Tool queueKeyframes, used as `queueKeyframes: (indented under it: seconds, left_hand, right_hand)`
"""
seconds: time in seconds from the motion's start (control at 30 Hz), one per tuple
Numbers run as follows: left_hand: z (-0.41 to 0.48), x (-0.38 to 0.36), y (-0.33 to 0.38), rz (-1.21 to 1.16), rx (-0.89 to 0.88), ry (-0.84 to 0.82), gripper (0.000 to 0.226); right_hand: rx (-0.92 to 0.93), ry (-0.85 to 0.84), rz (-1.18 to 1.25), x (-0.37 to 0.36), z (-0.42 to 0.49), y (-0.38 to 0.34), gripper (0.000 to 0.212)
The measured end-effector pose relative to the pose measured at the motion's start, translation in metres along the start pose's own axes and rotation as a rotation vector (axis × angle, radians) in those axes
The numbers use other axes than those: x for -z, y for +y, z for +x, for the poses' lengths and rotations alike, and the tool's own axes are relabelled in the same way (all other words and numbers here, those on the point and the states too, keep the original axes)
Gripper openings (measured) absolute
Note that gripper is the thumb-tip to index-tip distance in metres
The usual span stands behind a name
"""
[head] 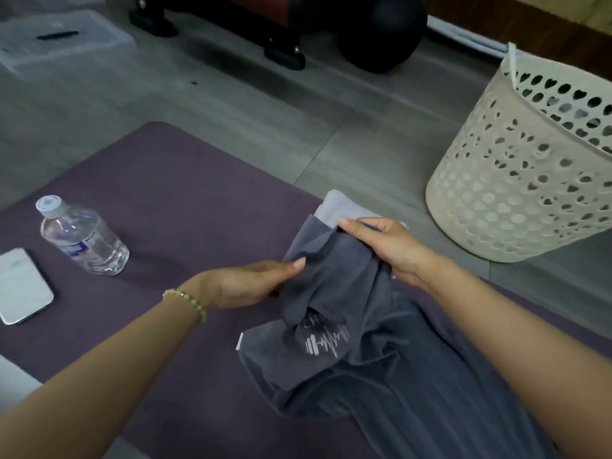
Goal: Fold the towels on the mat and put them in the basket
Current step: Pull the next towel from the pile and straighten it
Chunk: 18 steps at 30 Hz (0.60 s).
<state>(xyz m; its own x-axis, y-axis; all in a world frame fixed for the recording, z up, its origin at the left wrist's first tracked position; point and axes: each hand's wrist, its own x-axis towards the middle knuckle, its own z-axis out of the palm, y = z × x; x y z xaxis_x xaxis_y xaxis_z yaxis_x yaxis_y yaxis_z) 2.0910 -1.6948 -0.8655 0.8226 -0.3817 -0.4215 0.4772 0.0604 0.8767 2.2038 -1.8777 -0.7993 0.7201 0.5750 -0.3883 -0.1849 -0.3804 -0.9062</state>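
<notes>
A dark grey towel (334, 356) with a white printed logo lies bunched on the purple mat (172, 193), its upper part lifted. My left hand (251, 283) pinches the towel's left edge, and my right hand (387, 250) grips its upper right part. A lighter grey towel (334, 207) lies folded on the mat just behind my right hand. The cream perforated basket (516, 180) stands on the floor at the right, beyond the mat's edge.
A clear water bottle (82, 240) lies on the mat at the left, with a phone (21, 286) beside it. A clear plastic box (59, 38), dark furniture legs (284, 58) and a black ball (381, 31) sit on the grey floor farther back.
</notes>
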Motion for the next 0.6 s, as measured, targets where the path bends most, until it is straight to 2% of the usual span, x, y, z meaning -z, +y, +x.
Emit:
queueKeyframes:
  seconds: [0.07, 0.1, 0.2, 0.27, 0.37, 0.43, 0.53, 0.6]
  left_hand:
    - [-0.008, 0.005, 0.006, 0.021, -0.065, 0.125, 0.045]
    - [-0.011, 0.009, 0.01, 0.026, -0.097, 0.205, 0.045]
    - [-0.019, 0.017, 0.022, 0.063, -0.223, 0.362, 0.034]
    - [-0.026, 0.022, 0.028, 0.07, -0.301, 0.423, 0.026]
    - [-0.042, 0.033, 0.027, 0.055, -0.296, 0.357, 0.032]
    - [-0.05, 0.038, 0.021, 0.138, -0.176, 0.252, 0.031]
    - [-0.057, 0.047, 0.007, 0.359, 0.039, 0.173, 0.027]
    - [-0.064, 0.052, 0.0, 0.321, 0.067, 0.159, 0.028]
  right_hand:
    - [-0.037, 0.062, -0.059, 0.0, 0.01, -0.008, 0.03]
    - [-0.05, 0.034, -0.108, -0.001, 0.015, -0.013, 0.037]
    - [-0.104, -0.176, -0.271, -0.012, 0.021, -0.028, 0.064]
    - [-0.111, -0.268, -0.302, -0.024, 0.025, -0.035, 0.054]
    - [-0.057, -0.215, -0.143, -0.038, 0.031, -0.049, 0.03]
    - [-0.024, -0.162, -0.024, -0.036, 0.036, -0.06, 0.026]
    - [0.003, -0.099, -0.004, -0.033, 0.043, -0.076, 0.024]
    - [0.019, -0.049, 0.01, -0.029, 0.047, -0.089, 0.024]
